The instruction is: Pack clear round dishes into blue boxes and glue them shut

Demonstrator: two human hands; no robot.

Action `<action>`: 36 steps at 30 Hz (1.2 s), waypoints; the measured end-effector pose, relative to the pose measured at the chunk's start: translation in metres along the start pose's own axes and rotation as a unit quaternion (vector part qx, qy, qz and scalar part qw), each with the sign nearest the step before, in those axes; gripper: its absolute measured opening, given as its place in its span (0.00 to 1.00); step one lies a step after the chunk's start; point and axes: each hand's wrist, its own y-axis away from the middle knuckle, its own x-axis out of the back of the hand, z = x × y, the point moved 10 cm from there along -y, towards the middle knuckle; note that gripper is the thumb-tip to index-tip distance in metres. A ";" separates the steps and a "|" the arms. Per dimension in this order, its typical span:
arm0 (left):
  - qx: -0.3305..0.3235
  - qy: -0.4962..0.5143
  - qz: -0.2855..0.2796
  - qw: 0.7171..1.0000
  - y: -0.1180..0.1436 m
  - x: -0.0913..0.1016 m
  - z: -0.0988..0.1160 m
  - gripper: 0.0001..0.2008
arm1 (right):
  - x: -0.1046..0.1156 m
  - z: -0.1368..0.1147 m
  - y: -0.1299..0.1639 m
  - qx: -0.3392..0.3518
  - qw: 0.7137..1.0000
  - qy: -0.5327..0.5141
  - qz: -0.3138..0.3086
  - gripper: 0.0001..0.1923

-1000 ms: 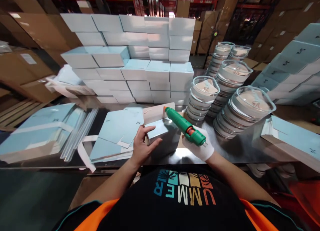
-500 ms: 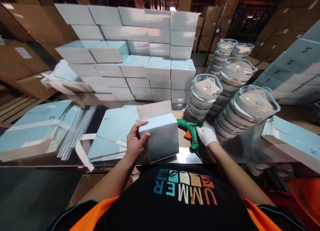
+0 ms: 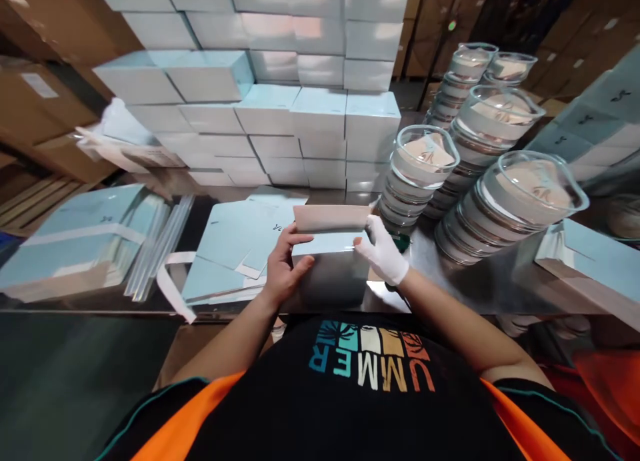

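The pale blue box (image 3: 330,268) stands on the metal table (image 3: 480,284) directly in front of the person, at its near edge, with its tan flap (image 3: 333,217) raised on the far side. The bare left hand (image 3: 284,269) clamps the box's left wall, thumb on top and fingers wrapped around the corner, which steadies the carton. The gloved right hand (image 3: 384,251) pinches the right end of the flap and top edge, fingers closed on the card, apparently to press the flap down. A green tool (image 3: 400,242) lies just behind that hand, mostly hidden. Flat box blanks (image 3: 235,254) lie just left of the box, within reach. Stacks of clear lidded containers (image 3: 505,211) stand to the right, and finished boxes (image 3: 280,114) are stacked along the back.
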 end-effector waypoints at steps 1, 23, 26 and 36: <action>-0.026 0.025 0.014 0.999 -0.001 0.002 0.002 0.28 | 0.003 0.000 0.003 0.022 1.000 -0.002 -0.006 0.31; -0.210 0.084 -0.084 0.970 -0.001 0.002 0.041 0.11 | -0.014 -0.053 0.049 0.193 0.964 0.107 -0.146 0.15; -0.203 0.084 -0.095 0.971 0.000 0.001 0.043 0.11 | -0.014 -0.043 0.054 0.178 0.971 0.103 -0.120 0.18; 0.156 0.229 -0.038 0.960 0.013 -0.012 -0.063 0.70 | 0.018 0.033 0.053 -0.093 0.992 -0.021 0.084 0.49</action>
